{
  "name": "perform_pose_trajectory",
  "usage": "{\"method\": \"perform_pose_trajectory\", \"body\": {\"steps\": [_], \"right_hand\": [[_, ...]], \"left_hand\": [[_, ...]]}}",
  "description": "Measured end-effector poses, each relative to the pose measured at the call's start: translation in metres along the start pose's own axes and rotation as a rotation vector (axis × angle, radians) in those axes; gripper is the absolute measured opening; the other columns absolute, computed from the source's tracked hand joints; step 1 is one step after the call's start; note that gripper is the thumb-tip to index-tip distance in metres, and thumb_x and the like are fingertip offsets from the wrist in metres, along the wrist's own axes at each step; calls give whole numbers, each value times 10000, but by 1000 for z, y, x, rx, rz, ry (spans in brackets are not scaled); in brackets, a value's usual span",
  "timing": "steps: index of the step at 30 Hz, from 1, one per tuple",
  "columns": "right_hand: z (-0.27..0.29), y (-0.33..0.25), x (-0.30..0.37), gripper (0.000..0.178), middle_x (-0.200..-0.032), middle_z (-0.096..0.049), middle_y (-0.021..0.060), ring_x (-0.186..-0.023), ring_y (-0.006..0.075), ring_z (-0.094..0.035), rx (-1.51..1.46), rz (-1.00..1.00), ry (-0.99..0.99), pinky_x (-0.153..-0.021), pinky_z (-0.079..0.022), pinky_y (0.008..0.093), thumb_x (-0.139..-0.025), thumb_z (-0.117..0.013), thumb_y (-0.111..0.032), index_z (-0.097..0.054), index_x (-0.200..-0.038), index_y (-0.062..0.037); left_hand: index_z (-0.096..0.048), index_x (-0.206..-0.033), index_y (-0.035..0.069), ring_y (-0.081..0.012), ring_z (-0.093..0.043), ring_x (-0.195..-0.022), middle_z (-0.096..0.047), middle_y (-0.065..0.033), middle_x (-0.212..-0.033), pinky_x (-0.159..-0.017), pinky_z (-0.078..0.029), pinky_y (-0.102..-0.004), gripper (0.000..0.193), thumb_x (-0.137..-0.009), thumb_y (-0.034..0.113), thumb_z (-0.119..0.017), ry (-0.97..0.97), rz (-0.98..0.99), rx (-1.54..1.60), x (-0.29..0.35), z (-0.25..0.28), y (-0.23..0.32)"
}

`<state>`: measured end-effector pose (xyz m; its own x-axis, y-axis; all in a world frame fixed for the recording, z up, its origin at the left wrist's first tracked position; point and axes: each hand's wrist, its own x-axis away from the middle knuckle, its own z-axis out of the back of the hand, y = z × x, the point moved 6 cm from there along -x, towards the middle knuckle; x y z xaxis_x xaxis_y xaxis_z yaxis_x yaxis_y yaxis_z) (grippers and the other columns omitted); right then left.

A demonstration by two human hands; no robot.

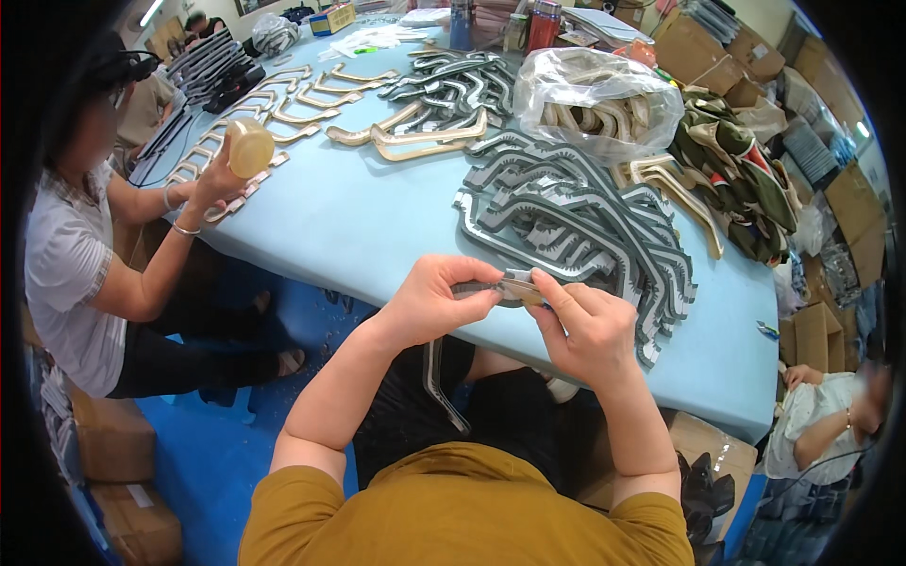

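Note:
Just over the table's near edge, my left hand (439, 297) pinches a narrow grey bent strip between thumb and fingers. My right hand (590, 325) grips the other end of this piece, where a tan part (521, 291) shows between the two hands. A grey length of strip (436, 387) hangs below my left hand over my lap; it seems to belong to the same piece. Right beyond my hands lies a large pile of grey bent strips (557, 212) with white, notched edges. Fine detail at the fingertips is too small to make out.
The light-blue table (363, 222) also bears a second grey pile (453, 85), tan bent strips (429, 141), a clear bag of strips (599, 104) and green fabric (736, 179). A co-worker (94, 255) at left holds a yellowish jar (251, 148). Cardboard boxes (698, 52) stand behind.

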<state>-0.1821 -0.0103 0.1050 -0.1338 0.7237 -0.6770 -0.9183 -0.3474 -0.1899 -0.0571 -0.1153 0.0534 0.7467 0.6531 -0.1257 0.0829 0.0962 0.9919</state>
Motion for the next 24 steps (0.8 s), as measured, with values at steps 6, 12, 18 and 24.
{"method": "perform_pose_trajectory", "body": {"steps": [6,12,18,24], "right_hand": [[0,5,1,313,-661,-574,50,-481,180,-521,-41,5,60,-443,-416,258,-689,-690,-58,-636,-996,-33],[-17,42,22,214,-670,-419,-44,-568,22,-338,-962,-747,55,-470,-257,185,-835,-592,-164,-484,-959,-27],[-36,31,27,148,-590,-422,-71,-472,-1,-333,-1298,-891,-198,-416,-217,175,-845,-595,-161,-507,-803,-50],[-17,33,28,130,-622,-456,-58,-515,8,-375,-1266,-743,-327,-454,-271,173,-832,-608,-148,-533,-794,-48]], "left_hand": [[-629,-921,-34,-34,-515,-703,-608,4,-784,-611,-430,-188,159,-767,4,-634,10,-18,7,0,-6,13],[-641,-932,41,-240,-526,-513,-528,-100,-617,-461,-428,-305,264,-677,-30,-634,380,-573,-736,22,-29,47],[-618,-981,41,-216,-442,-431,-451,-49,-570,-400,-376,-320,310,-674,-2,-639,436,-740,-1039,47,-69,42],[-496,-1044,17,-75,-526,-731,-549,-34,-893,-662,-448,-235,251,-856,158,-583,120,88,285,32,-46,-13]]}}
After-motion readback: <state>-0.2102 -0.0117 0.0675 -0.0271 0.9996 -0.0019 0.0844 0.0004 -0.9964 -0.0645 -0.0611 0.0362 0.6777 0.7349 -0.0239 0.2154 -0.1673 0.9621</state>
